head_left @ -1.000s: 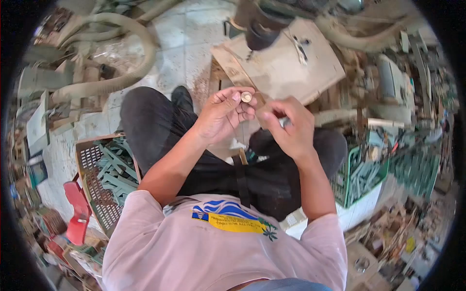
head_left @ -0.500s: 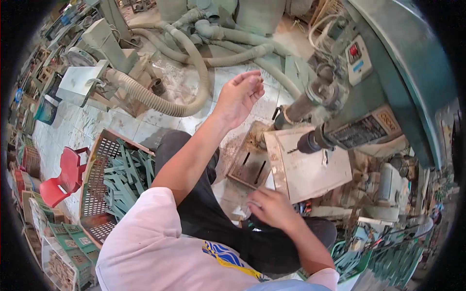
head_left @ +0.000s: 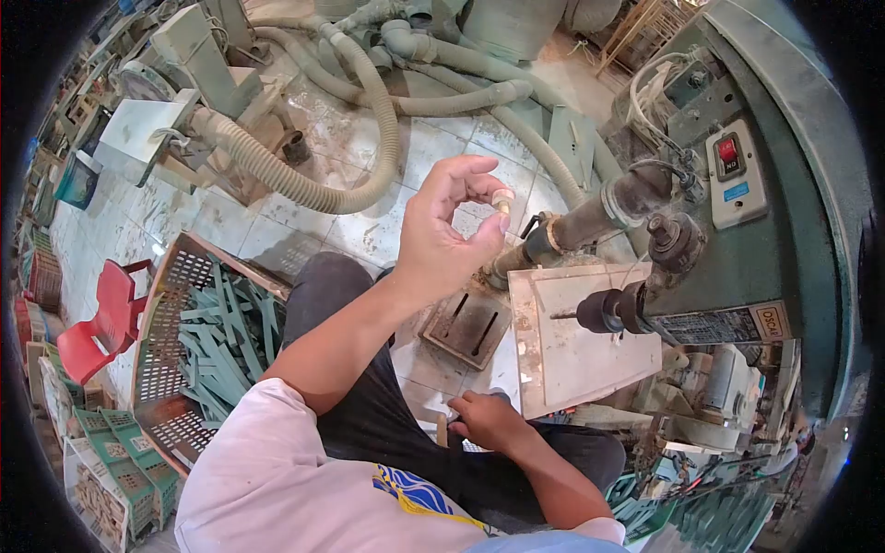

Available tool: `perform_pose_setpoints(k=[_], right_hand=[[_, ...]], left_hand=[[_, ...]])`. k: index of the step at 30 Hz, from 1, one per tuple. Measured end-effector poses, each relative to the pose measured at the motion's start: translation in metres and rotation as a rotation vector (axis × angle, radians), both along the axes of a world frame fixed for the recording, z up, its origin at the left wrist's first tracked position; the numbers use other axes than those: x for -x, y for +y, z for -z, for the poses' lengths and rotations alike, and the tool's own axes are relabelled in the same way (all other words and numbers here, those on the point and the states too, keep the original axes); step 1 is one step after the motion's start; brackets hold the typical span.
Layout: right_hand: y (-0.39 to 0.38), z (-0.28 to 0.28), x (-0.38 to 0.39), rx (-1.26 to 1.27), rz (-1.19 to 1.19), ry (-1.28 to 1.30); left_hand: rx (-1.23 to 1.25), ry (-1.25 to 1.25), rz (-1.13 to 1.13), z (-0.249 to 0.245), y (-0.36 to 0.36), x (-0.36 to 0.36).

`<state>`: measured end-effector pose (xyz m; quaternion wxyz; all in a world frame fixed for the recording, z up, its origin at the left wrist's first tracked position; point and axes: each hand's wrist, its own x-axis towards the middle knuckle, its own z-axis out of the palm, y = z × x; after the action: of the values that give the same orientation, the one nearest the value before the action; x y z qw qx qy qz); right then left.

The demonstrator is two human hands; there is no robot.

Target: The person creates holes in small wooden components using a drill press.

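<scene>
My left hand (head_left: 447, 226) is raised in front of me, pinching a small pale wooden piece (head_left: 502, 200) between thumb and fingertips. Low over my lap, my right hand (head_left: 486, 422) has its fingers curled; what is in it, if anything, is hidden. To the right stands a green drill press (head_left: 728, 276), its chuck (head_left: 604, 311) carrying a drill bit pointing left. Beside the chuck is a whitish board (head_left: 581, 369), and a slotted metal base (head_left: 467, 327) shows beneath my left wrist.
A perforated crate (head_left: 152, 355) of green strips (head_left: 226, 336) stands at my left, beside a red chair (head_left: 106, 318). Ribbed hoses (head_left: 277, 175) cross the tiled floor ahead. The press carries a red switch (head_left: 728, 155). More green strips (head_left: 724, 521) lie at lower right.
My left hand has turned and moved lower in view, and the small wooden piece now shows in its pinch. My right hand has shifted slightly down and left. The camera view has shifted.
</scene>
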<state>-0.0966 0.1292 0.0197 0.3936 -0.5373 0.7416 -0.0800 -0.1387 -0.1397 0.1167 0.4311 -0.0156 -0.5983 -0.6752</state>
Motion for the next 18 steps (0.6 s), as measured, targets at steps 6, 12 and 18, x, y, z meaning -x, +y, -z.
perform_pose_setpoints(k=[6, 12, 18], right_hand=[[0.003, 0.014, -0.001, 0.009, 0.011, 0.032], [0.004, 0.013, 0.0, 0.01, 0.003, 0.003], [0.003, 0.015, -0.001, 0.017, -0.002, 0.005]], left_hand=[[0.004, -0.021, 0.037, 0.003, 0.002, 0.004], [0.084, -0.002, 0.056, 0.001, 0.006, 0.001], [0.089, 0.021, 0.088, 0.001, 0.01, 0.0]])
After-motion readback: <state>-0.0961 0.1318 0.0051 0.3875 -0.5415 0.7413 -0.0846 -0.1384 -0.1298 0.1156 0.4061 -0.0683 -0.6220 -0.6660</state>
